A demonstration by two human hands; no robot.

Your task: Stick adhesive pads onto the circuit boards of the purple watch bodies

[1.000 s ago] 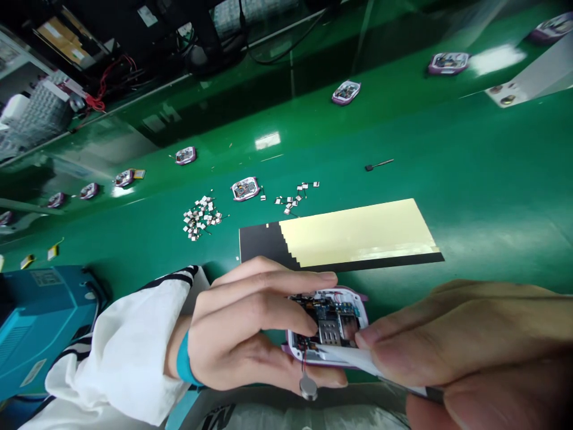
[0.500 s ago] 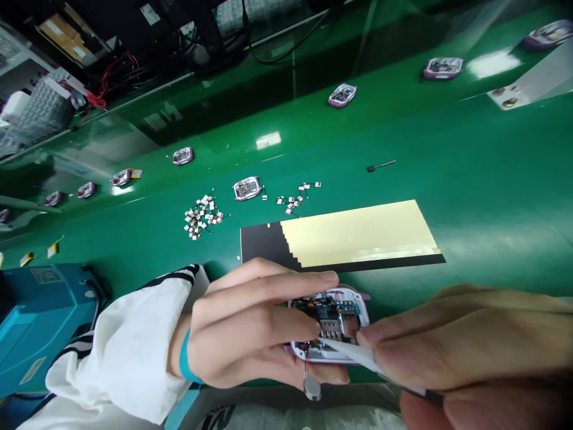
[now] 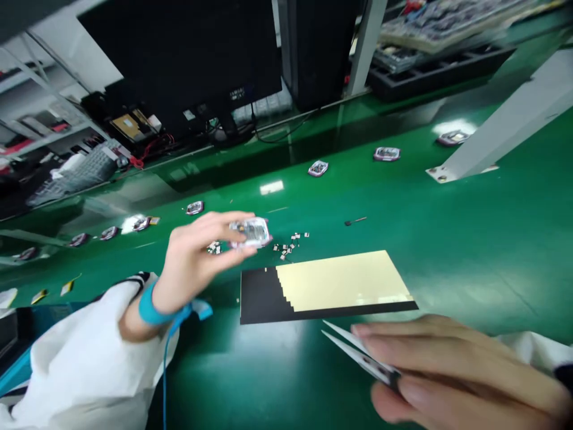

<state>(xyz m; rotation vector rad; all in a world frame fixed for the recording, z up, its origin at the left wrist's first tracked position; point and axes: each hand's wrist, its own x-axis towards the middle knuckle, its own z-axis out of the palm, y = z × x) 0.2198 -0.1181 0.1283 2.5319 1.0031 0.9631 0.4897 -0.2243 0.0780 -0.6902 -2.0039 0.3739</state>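
Note:
My left hand (image 3: 197,251) is closed on an opened smartwatch case (image 3: 253,232) with a pale rim and a circuit board showing. Thumb and fingers hold its left side, over the heap of small white parts (image 3: 215,247), which is partly hidden. A blue wrist strap (image 3: 154,303) with a cord is round my left wrist. In my right hand (image 3: 430,364), at the lower right, is a pair of tweezers (image 3: 360,352). Their two tips stand apart with nothing between them, just below the sheet of yellow labels (image 3: 340,280) on black backing.
Several more watch cases, such as one (image 3: 318,168), lie in a row along the back. A small dark brush-like tool (image 3: 355,221) and loose white parts (image 3: 290,245) lie behind the sheet. A grey metal post (image 3: 496,125) stands at right, a monitor (image 3: 188,54) behind.
My left hand has moved forward and left with a watch case, away from the tweezers. The tweezers have left the case and their tips have parted. The view has tilted up.

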